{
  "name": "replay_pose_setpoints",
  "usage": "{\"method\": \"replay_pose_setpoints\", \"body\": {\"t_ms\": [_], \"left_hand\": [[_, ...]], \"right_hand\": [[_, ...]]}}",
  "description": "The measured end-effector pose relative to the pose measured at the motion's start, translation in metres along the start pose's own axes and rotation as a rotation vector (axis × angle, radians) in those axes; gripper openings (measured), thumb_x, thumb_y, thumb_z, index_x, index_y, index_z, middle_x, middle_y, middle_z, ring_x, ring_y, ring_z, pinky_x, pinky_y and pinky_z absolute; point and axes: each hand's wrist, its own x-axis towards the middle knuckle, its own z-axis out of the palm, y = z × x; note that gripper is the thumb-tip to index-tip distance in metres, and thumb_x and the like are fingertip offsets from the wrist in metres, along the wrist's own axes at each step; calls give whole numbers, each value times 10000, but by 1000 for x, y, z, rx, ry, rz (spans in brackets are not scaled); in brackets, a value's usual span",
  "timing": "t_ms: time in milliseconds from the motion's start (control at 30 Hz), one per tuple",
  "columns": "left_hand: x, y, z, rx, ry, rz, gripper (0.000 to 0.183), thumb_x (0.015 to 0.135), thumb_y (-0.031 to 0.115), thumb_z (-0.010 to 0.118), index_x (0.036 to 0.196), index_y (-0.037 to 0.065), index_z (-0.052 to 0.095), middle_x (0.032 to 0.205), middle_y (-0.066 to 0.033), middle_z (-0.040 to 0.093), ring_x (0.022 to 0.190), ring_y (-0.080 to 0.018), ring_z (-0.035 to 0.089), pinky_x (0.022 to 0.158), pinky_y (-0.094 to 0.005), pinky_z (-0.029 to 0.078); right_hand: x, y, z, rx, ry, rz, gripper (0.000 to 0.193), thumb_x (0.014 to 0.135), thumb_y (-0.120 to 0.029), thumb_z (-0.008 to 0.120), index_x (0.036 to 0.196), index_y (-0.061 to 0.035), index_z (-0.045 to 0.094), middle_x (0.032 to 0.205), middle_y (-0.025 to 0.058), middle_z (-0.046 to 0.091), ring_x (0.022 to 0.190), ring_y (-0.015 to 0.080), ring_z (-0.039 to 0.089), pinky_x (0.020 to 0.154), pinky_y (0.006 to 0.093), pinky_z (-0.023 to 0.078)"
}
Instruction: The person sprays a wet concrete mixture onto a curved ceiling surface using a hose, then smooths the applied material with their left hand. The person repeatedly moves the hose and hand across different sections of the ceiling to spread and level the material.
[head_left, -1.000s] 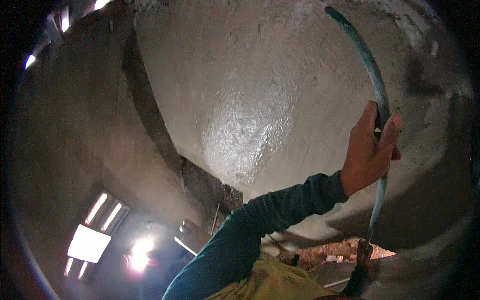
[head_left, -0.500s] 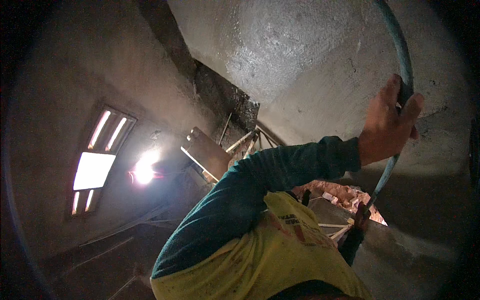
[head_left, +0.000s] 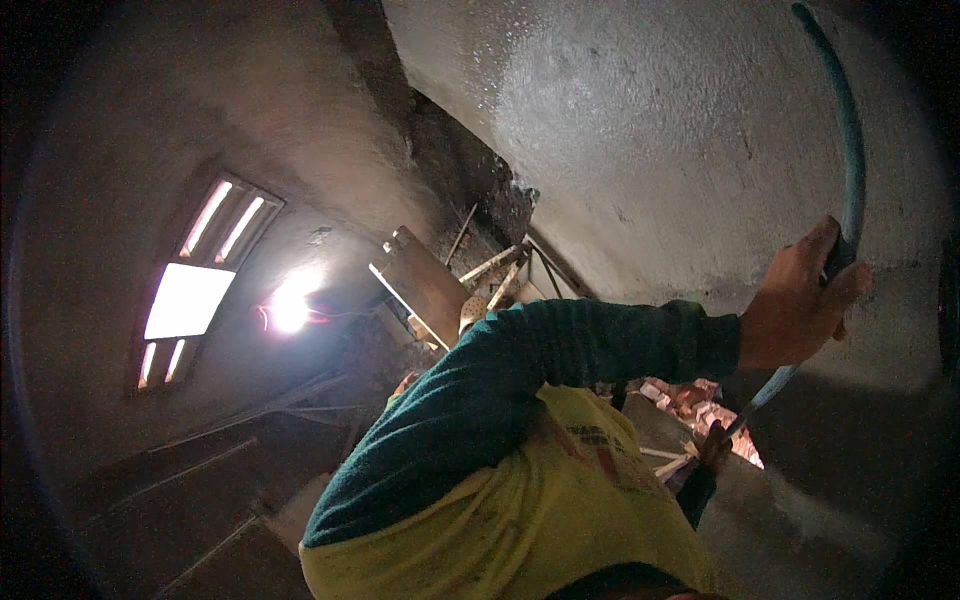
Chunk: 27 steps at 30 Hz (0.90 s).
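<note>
Long pale strips (head_left: 215, 460) cross the dim floor (head_left: 125, 550).

From the person's head, the left one of two side-by-side fisheyes looks down over the yellow shirt (head_left: 590, 500), with a green sleeve (head_left: 610, 345) close to the lens. The wall (head_left: 640, 150) fills its upper right; the window (head_left: 190, 300) stands farther off, leaning.

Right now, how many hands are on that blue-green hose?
2: the left hand, higher up the blue-green hose, and the right hand, lower down. Any further along may be hidden.
</note>
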Motion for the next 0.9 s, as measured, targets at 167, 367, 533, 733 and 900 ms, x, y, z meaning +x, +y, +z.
{"method": "replay_pose_setpoints", "body": {"t_ms": [167,367,533,733,900], "left_hand": [[22,0,-27,55,113,67,400,1080,425,522,1093,34,436,758,-71,527,545,-132,577,451,-322,515],[83,45,-111,160,197,250,377,1089,453,477,1005,87,447,718,-28,507,506,-104,496,398,-318,433],[140,108,-192,-127,225,326,305,1086,450,473,986,163,482,702,39,474,512,-90,453,421,-295,419],[190,207,-238,55,309,444,211,1071,429,523,960,250,547,728,96,485,534,-70,484,432,-279,417],[246,275,-290,171,192,521,166,1060,355,561,1088,192,555,875,30,536,654,-118,543,521,-298,486]], "right_hand": [[4,-31,22,4,-4,-71,389,992,-415,662,926,-31,664,827,67,615,754,223,531,739,410,439],[8,-114,60,-25,-53,-236,428,980,-446,665,893,-27,648,797,83,603,729,242,520,729,431,427],[0,-199,90,-15,-71,-365,462,970,-471,667,866,-23,635,771,97,592,708,257,511,721,447,418],[-26,-329,96,110,-163,-736,630,983,-490,642,640,-28,385,578,39,319,592,152,304,555,432,232],[-55,-427,101,154,-147,-815,617,998,-482,630,650,-56,351,602,19,287,604,141,280,559,409,223]]}}
